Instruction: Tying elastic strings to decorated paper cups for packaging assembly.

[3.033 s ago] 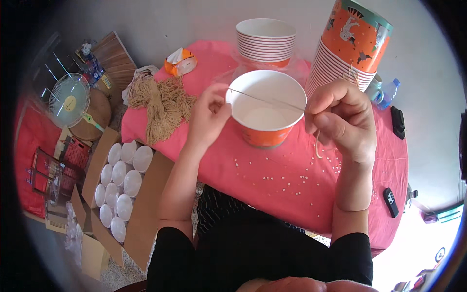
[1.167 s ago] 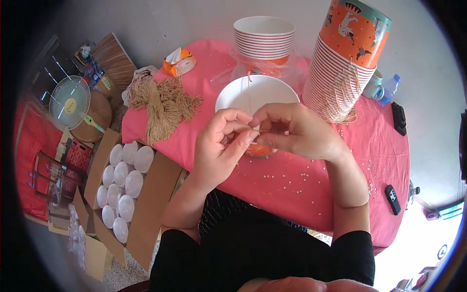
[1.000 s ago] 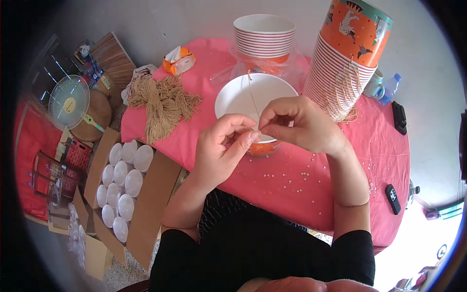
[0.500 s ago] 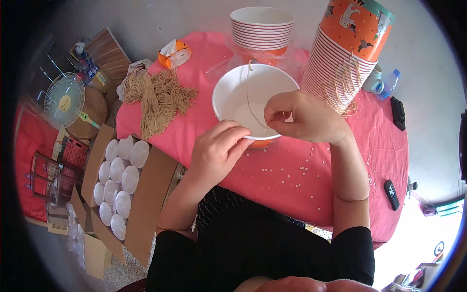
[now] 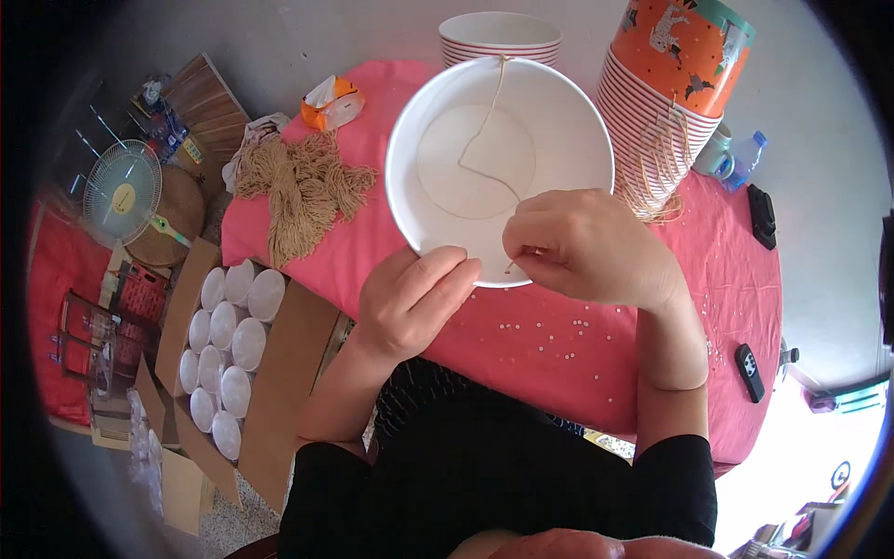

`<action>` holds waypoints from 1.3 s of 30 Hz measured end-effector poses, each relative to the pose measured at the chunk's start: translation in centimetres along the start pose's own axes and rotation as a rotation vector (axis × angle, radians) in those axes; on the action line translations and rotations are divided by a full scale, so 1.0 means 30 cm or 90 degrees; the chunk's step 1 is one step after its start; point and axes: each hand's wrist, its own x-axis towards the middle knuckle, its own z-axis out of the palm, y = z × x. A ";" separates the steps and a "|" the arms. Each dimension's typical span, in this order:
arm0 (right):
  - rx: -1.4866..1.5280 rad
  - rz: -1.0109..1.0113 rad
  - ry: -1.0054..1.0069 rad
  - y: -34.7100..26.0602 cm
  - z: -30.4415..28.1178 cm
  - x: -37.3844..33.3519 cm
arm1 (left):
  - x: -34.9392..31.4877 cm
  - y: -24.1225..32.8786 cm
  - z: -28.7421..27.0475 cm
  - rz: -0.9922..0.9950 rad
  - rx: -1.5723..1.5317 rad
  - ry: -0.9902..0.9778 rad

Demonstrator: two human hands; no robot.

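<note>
one white-lined bucket (image 5: 512, 158), mouth and long axis toward the camera; left fingers (image 5: 445, 270) grip rim; right fingers (image 5: 538, 231) pinch cord (image 5: 463, 162).

The tilted, white-lined tub (image 5: 575, 140) has tan string (image 5: 463, 161) bent across its mouth.

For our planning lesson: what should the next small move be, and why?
Perhaps set the loose end of the cord against the near rim of the bucket: the right hand pinches close by, the left hand holds that rim, and the cord runs from the far rim.
</note>
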 end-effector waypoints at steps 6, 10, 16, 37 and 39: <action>-0.035 -0.003 0.008 -0.010 -0.001 -0.004 | 0.002 -0.005 0.004 0.044 0.033 0.037; -0.040 -0.008 0.003 -0.015 -0.003 -0.001 | -0.004 -0.005 -0.001 0.049 0.042 0.030; -0.034 -0.009 -0.002 -0.016 -0.002 -0.003 | 0.005 -0.003 -0.006 0.046 0.033 0.024; 0.056 -0.013 -0.076 0.021 0.007 0.004 | 0.014 -0.018 0.018 -0.032 -0.090 -0.013; 0.116 0.017 -0.109 0.041 0.013 0.014 | 0.003 -0.033 0.034 -0.054 -0.104 -0.013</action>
